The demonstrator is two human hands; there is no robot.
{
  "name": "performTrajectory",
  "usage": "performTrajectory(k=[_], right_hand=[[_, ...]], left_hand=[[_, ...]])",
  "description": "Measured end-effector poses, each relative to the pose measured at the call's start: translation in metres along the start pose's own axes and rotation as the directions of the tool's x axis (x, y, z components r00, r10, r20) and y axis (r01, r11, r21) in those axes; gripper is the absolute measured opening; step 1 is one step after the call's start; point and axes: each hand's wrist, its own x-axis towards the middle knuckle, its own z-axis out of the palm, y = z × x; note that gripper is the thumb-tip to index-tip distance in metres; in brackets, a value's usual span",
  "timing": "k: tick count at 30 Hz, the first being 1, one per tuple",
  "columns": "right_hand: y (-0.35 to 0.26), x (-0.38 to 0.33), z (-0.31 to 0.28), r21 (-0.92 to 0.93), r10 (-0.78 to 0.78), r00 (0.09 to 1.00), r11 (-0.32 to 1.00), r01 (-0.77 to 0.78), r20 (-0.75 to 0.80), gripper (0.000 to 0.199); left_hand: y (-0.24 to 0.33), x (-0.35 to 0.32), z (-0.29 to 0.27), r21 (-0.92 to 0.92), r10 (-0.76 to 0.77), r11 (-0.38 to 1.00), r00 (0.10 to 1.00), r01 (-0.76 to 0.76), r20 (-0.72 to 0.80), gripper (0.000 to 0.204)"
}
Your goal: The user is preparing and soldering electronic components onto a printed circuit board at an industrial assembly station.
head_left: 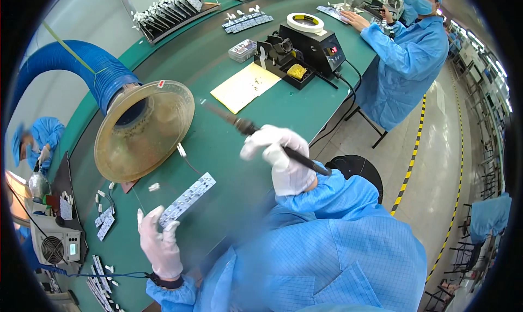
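My white-gloved right hand (pixel 286 156) is closed round a soldering iron (pixel 245 126). Its tip points up and left, raised over the green bench. My gloved left hand (pixel 160 246) grips the lower end of a narrow white LED circuit board (pixel 188 199) between thumb and fingers. Rows of small parts run along the board's face, and it lies tilted. Beyond the board's far end, a thin wire leads to a white connector (pixel 181 149). Another small white connector (pixel 154 187) lies just beyond my left hand. A wrist strap (pixel 165 281) circles my left wrist.
A fume-extractor hood (pixel 144 132) on a blue hose stands ahead. Far right are a soldering station (pixel 321 53) with a tape roll (pixel 305 22), an iron stand (pixel 283 61) and yellowish paper (pixel 245 87). Finished-looking boards (pixel 248 22) lie behind; a co-worker (pixel 403 56) sits beyond.
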Motion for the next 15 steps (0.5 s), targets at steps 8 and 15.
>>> performTrajectory(k=[8,15], right_hand=[[-0.001,-0.011,0.058,-0.577,-0.123,0.990,0.815,0.058,-0.075,0.012],[0.035,-0.033,0.044,-0.384,-0.069,0.973,0.910,0.152,0.222,0.022]], left_hand=[[-0.011,-0.037,-0.053,-0.249,-0.263,0.943,0.953,0.221,-0.151,0.032],[-0.022,-0.077,-0.097,-0.083,-0.275,0.961,0.887,0.264,-0.369,0.037]])
